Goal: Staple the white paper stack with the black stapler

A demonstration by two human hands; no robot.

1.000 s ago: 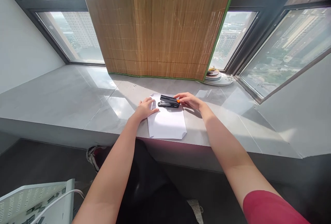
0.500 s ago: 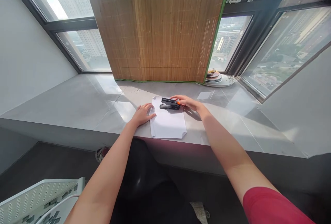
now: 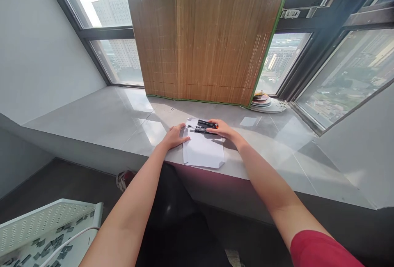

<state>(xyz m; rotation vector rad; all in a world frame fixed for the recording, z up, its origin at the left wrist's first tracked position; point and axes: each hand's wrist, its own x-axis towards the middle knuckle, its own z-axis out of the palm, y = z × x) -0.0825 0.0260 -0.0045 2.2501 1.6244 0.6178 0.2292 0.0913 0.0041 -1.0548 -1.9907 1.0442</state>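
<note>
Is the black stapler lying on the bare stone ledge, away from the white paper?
No, the stapler lies on the far end of the white paper.

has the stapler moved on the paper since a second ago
No. The stapler sits at the paper's far edge as before, right hand at its orange end; only the camera shifted.

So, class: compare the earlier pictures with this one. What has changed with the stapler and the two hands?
The stapler now looks spread open on the paper; earlier it lay closed. The right hand now lies on its rear end rather than just touching it. The left hand stayed flat on the paper's left edge, and the paper remained on the ledge.
</note>
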